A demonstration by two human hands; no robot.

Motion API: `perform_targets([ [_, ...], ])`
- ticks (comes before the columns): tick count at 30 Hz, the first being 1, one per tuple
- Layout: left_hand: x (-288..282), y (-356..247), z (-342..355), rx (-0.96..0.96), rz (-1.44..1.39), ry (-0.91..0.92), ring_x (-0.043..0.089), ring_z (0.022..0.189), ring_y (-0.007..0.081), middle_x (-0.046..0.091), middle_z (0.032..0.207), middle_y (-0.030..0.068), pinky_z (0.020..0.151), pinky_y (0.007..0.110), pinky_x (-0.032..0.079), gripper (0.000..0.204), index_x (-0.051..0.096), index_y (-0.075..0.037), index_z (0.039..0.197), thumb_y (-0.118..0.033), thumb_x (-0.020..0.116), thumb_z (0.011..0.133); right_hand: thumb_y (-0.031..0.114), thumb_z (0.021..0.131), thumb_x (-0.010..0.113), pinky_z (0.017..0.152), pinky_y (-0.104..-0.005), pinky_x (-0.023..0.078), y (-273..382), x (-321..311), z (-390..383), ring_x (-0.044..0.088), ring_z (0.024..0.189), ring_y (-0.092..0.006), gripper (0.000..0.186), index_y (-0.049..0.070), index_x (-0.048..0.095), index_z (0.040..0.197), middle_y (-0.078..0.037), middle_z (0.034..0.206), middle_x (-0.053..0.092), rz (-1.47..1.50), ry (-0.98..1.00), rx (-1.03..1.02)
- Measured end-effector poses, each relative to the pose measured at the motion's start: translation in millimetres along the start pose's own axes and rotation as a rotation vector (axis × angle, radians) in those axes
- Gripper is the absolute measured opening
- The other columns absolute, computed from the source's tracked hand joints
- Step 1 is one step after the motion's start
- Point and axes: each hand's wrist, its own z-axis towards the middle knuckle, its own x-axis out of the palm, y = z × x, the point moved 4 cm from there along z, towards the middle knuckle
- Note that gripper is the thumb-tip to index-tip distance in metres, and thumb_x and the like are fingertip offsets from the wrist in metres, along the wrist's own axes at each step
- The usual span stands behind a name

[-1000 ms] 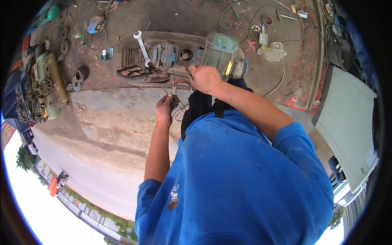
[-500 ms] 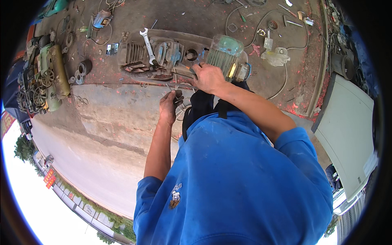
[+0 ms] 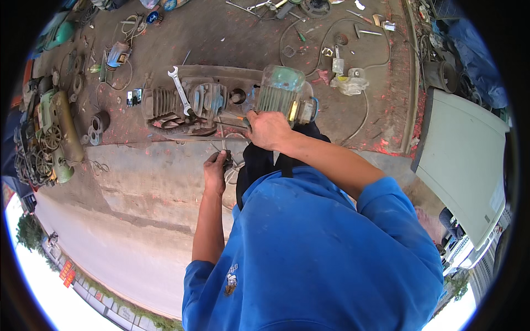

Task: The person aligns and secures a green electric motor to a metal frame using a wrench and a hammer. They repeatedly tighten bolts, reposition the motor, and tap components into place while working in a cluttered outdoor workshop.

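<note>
My right hand [image 3: 268, 129] is closed on a thin tool [image 3: 234, 124] with a dark shaft, beside the compressor's cylinder block [image 3: 208, 101] and the green finned motor [image 3: 276, 95]. A large open-end wrench [image 3: 179, 91] lies across the machine, left of that block. A dark round opening [image 3: 238, 96] shows between block and motor. My left hand [image 3: 216, 168] is lower, near the machine's front edge, fingers curled on something dark that I cannot make out, below some thin rods. Another finned cylinder [image 3: 160, 102] forms the machine's left end.
Machine parts and a tank [image 3: 67, 126] are piled at left, with metal rings [image 3: 95, 132] nearby. A small blue motor [image 3: 117, 55], a hammer [image 3: 364, 31], cables and loose tools lie beyond. A pale panel [image 3: 458, 165] stands at right. A pale roadway [image 3: 121, 237] runs at lower left.
The machine and surroundings sit lower and further left as the view shifts. Both hands appear lower in the frame, still curled in much the same places relative to the machine.
</note>
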Motion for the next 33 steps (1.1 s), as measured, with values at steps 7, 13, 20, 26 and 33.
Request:
perform_targets([
  [7,31.1,-11.2,11.2,0.057,0.115,0.137,0.064,0.08,0.0159,0.069,0.094,0.0088,0.075,0.03,0.052,0.027,0.068,0.004,0.106,-0.02,0.067,0.094,0.015,0.085,0.067,0.073,-0.0452,0.054,-54.1,-56.0,-87.7,0.067,0.082,-0.0395,0.032,0.0,0.059,0.112,-0.022,0.085,0.068,0.366,-0.281,0.178],
  [13,114.9,-47.8,29.0,0.194,0.1,0.206,0.061,0.081,0.0123,0.068,0.09,0.006,0.078,0.026,0.049,0.016,0.065,0.003,0.108,-0.007,0.059,0.097,0.006,0.087,0.061,0.066,-0.0336,0.052,-173.4,-32.1,-117.7,0.062,0.071,-0.0191,0.026,-0.002,0.054,0.111,-0.009,0.086,0.062,0.546,-0.248,0.65],
  [20,204.1,-51.4,122.6,0.357,0.342,-0.099,0.058,0.089,0.0164,0.066,0.105,0.0135,0.08,0.028,0.047,0.023,0.061,0.006,0.113,-0.01,0.053,0.099,0.023,0.087,0.06,0.085,-0.0491,0.052,-368.7,8.8,-16.3,0.066,0.097,-0.0446,0.043,-0.004,0.053,0.12,-0.031,0.1,0.067,0.227,0.025,0.877],
  [26,247.5,-26.1,222.4,0.412,0.268,-0.59,0.039,0.069,0.0114,0.048,0.078,0.0014,0.061,0.027,0.034,0.019,0.058,0.0,0.098,-0.015,0.047,0.1,0.032,0.093,0.059,0.092,-0.0489,0.049,-565.7,87.0,128.6,0.061,0.11,-0.0429,0.039,0.007,0.056,0.123,-0.025,0.112,0.066,0.101,0.177,0.84],
  [33,277.4,6.3,256.9,0.289,0.074,-0.764,0.033,0.07,0.0104,0.035,0.072,-0.0025,0.065,0.027,0.028,0.022,0.049,-0.008,0.087,-0.021,0.046,0.104,0.031,0.091,0.061,0.096,-0.0467,0.049,-747.0,211.9,247.4,0.06,0.114,-0.0388,0.039,0.016,0.056,0.127,-0.021,0.118,0.065,-0.14,0.276,0.68],
])
